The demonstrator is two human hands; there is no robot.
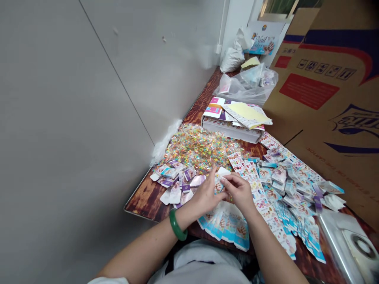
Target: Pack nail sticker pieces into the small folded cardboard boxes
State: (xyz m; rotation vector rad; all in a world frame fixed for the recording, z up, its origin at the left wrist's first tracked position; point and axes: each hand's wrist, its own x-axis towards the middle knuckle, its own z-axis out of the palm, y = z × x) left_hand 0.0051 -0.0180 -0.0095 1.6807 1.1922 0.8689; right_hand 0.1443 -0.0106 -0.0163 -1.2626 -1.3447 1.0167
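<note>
Small printed box [218,186], white flap standing up, sits above the table [142,199] between both hands: the left hand [207,193] grips it from one side, thumb and fingers closed, and the fingertips of the right hand [239,192] pinch it near the flap. A green bangle [178,225] circles the left wrist. Just below the hands lies a fan of flat blue-and-white cartons [229,227], partly covered by the forearms. Off to the right are a silver-and-white device [352,244] with a round dial and another overlapping row of cards [309,232]. Long sticker sheets [262,201] run beside the right forearm, with a jumble of small boxes [291,177] beyond. Left of the hands, purple-and-white boxes [185,185] lie loosely piled against a spread of clear packets with bright bits [197,146]. Farther back, a thick white stack [231,128] bears yellow paper [247,112]; behind it come a clear plastic bag [247,90] and a white sack [232,60]. A grey wall [103,98] and a large cardboard carton [314,130] hem in the two sides.
</note>
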